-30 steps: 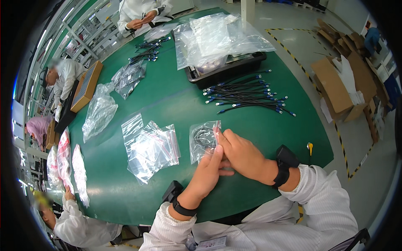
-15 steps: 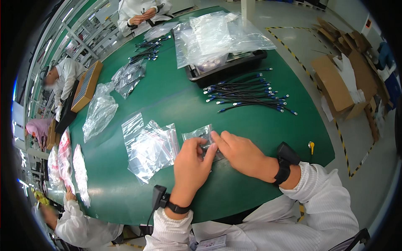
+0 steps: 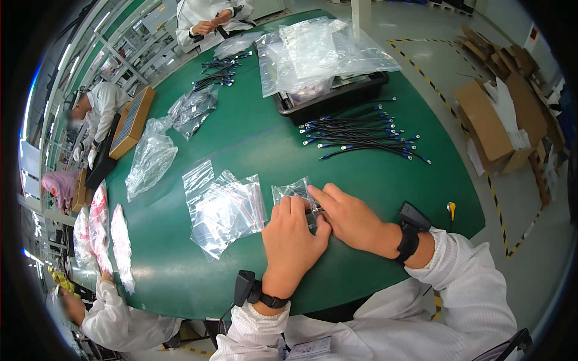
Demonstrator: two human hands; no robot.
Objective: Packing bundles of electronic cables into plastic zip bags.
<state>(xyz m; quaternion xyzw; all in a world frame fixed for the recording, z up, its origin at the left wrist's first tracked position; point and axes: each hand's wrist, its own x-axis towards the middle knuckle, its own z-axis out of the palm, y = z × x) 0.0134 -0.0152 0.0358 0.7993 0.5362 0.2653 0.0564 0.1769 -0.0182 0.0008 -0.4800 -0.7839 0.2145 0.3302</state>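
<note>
A small clear plastic bag (image 3: 291,189) with something dark inside lies on the green table, partly covered by my fingers. My left hand (image 3: 294,237) is closed over the bag's lower part, fingers bent and thumb drawn in. From the other side, my right hand (image 3: 352,218) grips the bag's right edge with its fingers together. To the left of my hands is a loose pile of flat clear zip bags (image 3: 226,207). Short black cables (image 3: 361,132) with blue-sleeved ring terminals are spread beyond my right hand.
A black tray (image 3: 337,96) heaped with clear plastic sheets stands at the far side. More cables (image 3: 220,71) and crumpled bags (image 3: 150,159) lie on the left. A yellow object (image 3: 451,207) sits by the right edge. Co-workers sit around the table; cardboard boxes (image 3: 490,120) stand on the floor.
My left hand has shifted right and closed further over the small bag, its fingers now covering more of it. The whole view has shifted slightly.
</note>
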